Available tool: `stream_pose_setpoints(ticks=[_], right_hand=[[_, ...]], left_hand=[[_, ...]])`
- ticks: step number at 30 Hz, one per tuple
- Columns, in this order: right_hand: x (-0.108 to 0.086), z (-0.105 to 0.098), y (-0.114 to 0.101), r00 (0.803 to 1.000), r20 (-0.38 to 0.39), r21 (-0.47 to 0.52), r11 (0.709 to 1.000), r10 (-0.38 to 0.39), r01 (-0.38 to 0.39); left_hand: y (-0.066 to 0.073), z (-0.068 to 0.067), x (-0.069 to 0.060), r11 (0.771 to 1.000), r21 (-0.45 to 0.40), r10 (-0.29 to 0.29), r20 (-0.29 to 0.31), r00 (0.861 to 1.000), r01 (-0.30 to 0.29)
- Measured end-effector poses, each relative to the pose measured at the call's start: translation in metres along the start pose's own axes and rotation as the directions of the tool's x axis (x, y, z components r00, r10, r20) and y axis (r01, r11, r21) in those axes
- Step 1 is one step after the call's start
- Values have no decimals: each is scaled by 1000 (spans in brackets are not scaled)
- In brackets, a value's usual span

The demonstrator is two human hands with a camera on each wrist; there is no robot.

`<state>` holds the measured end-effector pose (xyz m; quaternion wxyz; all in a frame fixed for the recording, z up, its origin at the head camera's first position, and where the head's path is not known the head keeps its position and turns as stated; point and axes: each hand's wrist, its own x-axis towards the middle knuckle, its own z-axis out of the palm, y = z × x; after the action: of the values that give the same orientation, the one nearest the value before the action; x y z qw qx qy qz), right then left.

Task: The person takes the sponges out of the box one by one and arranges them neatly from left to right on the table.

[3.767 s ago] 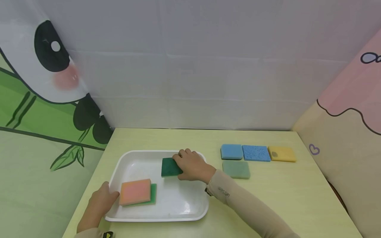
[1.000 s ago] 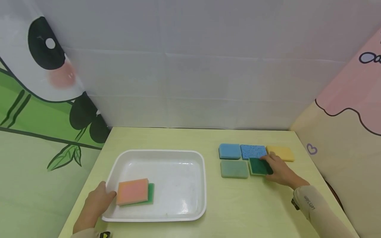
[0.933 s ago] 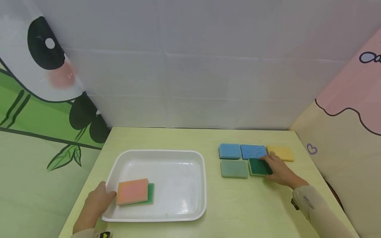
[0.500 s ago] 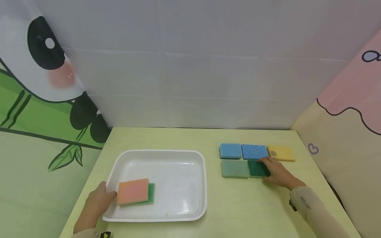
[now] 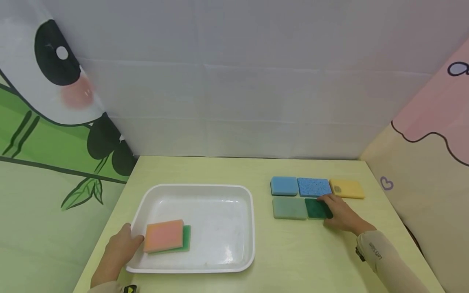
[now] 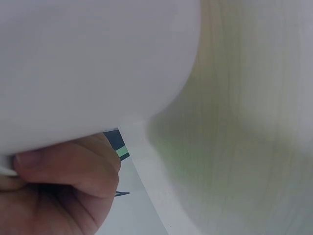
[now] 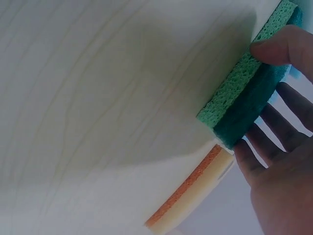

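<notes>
In the head view, my right hand [image 5: 340, 213] pinches a dark green scouring sponge [image 5: 318, 208] on the table, right of a pale green sponge [image 5: 290, 208]. The right wrist view shows the thumb on the near side of this two-layer sponge [image 7: 249, 81], the fingers along its opposite edge. My left hand [image 5: 121, 248] grips the left rim of a white tray [image 5: 212, 268]; its fingers curl at the tray's edge in the left wrist view. Inside the tray, a pink-orange sponge [image 5: 164, 236] lies partly over a green one [image 5: 187, 238].
Behind the green pair, a plain blue sponge [image 5: 284, 186], a speckled blue sponge [image 5: 314, 187] and a yellow sponge [image 5: 347, 189] form a row. The table [image 5: 264, 252] meets a white cloth wall [image 5: 234, 101] at the back, with printed panels at both sides.
The dark green sponge has gone from the tray to the right, carried by my right hand, and settled flat beside the pale green one. My left hand has stayed at the tray rim.
</notes>
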<state>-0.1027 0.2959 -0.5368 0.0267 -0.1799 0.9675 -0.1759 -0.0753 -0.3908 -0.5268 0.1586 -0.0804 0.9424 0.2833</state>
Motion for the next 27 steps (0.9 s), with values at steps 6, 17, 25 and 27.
stream_pose_setpoints(ticks=[6,17,25,27], right_hand=[[-1,-4,-5,1000,6,-13,1000,6,-6],[0,-18,-14,1000,-1,-34,999,-11,11],[-2,-38,-36,998,12,-37,998,59,-59],[-2,-44,-41,997,8,-52,996,77,-76]], left_hand=[[-1,-1,0,1000,-1,3,4,1000,-3],[-1,-3,-3,1000,-3,5,10,1000,-5],[-3,-2,-3,1000,-2,19,0,1000,-19],[-3,-2,-3,1000,-5,21,-1,1000,-21]])
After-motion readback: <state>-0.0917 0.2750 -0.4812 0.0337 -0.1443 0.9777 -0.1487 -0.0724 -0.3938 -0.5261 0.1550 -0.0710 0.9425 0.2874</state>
